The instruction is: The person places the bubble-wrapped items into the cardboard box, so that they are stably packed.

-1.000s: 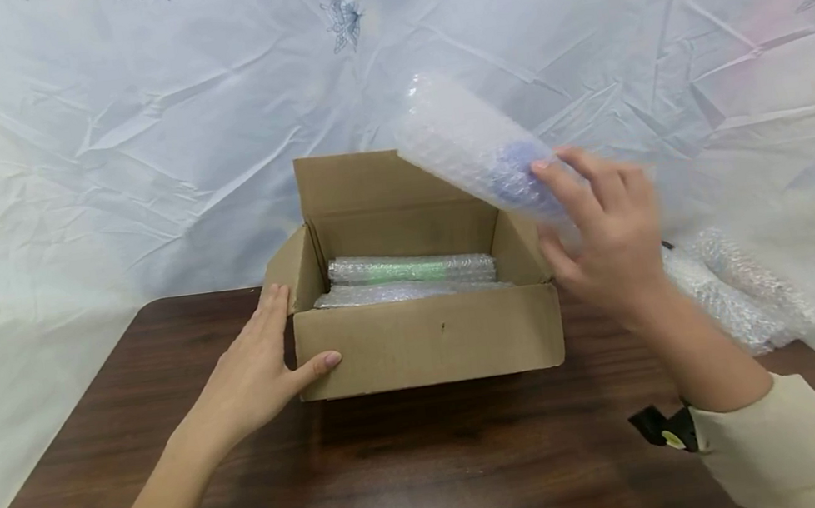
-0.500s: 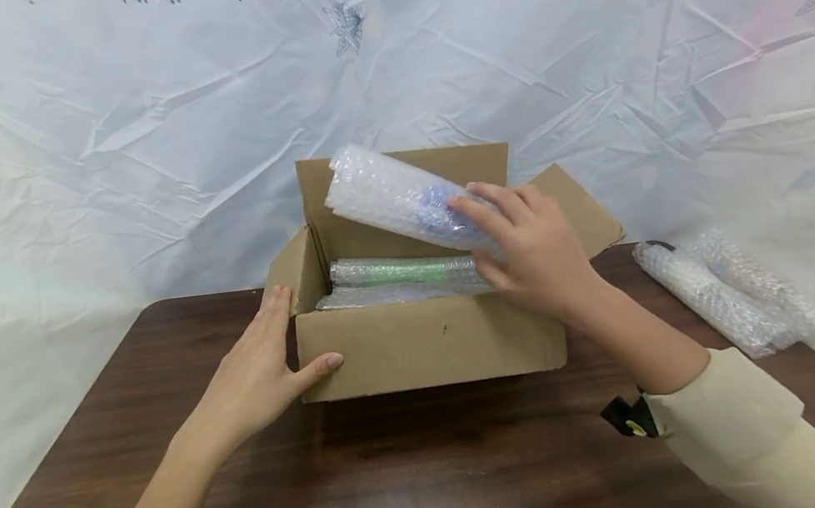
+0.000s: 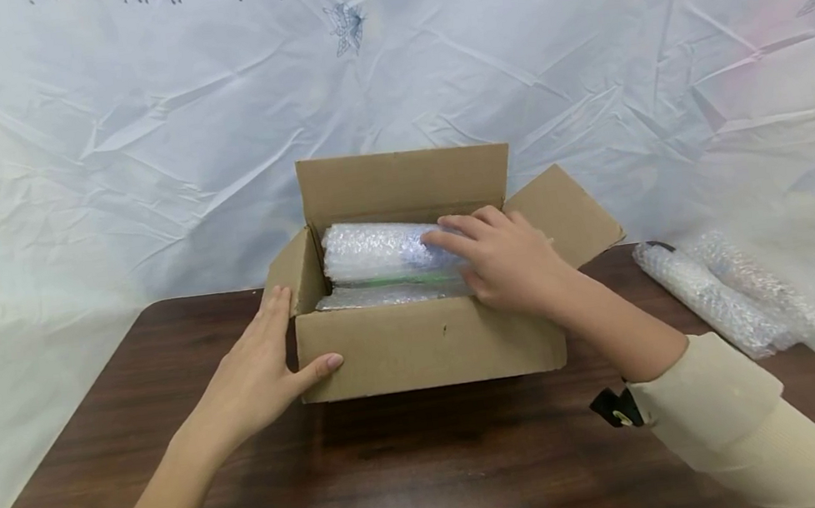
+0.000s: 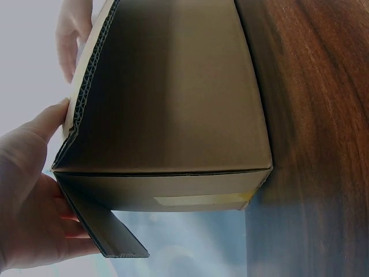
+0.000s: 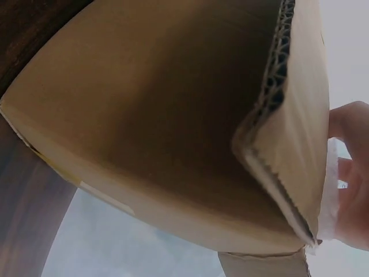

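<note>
An open cardboard box (image 3: 429,344) stands on the table with its flaps folded out. My left hand (image 3: 255,372) rests at its front left corner, the thumb on the front flap and the straight fingers along the left flap (image 3: 292,271). Inside the box, my right hand (image 3: 510,263) holds the right end of a bubble-wrapped roll (image 3: 369,250) with a bluish patch. This roll lies level along the back, over a bubble-wrapped item with a green band (image 3: 388,280). Another bubble-wrapped item (image 3: 374,295) lies in front. My right fingers cover part of the contents.
Two bubble-wrapped rolls (image 3: 714,299) lie at the table's right edge. The box's right flap (image 3: 565,215) slants outward beside my right forearm, and the back flap (image 3: 402,179) stands up. Behind the dark wooden table (image 3: 432,469) hangs a pale printed cloth (image 3: 214,142).
My right hand has carried the bubble-wrapped roll left and down from above the box's right side into the box, levelling it. The left hand has stayed at the corner.
</note>
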The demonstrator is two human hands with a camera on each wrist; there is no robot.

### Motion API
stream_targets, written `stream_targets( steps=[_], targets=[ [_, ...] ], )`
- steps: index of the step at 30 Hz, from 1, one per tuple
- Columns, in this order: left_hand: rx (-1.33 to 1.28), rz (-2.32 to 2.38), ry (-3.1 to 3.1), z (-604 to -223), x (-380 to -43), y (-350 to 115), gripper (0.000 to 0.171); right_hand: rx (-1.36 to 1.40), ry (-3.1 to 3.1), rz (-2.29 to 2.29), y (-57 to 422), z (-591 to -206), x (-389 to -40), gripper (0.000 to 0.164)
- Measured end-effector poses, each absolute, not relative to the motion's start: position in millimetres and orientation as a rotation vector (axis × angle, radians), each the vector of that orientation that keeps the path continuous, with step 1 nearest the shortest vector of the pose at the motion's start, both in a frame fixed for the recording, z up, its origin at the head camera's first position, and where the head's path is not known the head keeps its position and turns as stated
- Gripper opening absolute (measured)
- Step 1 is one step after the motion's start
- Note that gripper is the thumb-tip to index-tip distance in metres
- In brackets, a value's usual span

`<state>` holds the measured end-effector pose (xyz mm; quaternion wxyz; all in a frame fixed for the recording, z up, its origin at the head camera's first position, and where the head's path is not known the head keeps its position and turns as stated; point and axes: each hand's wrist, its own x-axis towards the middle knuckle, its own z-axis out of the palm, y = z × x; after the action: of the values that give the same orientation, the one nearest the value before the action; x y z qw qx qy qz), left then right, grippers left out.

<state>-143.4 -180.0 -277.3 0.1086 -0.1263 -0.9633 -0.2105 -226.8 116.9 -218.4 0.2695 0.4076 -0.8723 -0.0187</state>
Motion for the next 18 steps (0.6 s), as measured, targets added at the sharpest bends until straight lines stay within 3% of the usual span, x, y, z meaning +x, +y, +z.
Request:
stream_targets(
  steps=[18],
  targets=[
    [-0.37, -0.624, -2.825, -276.7, -141.8, -179.2, 0.109, 1.108, -2.483, -0.143, 108.2, -213.7, -235.3, 0.053]
  ],
)
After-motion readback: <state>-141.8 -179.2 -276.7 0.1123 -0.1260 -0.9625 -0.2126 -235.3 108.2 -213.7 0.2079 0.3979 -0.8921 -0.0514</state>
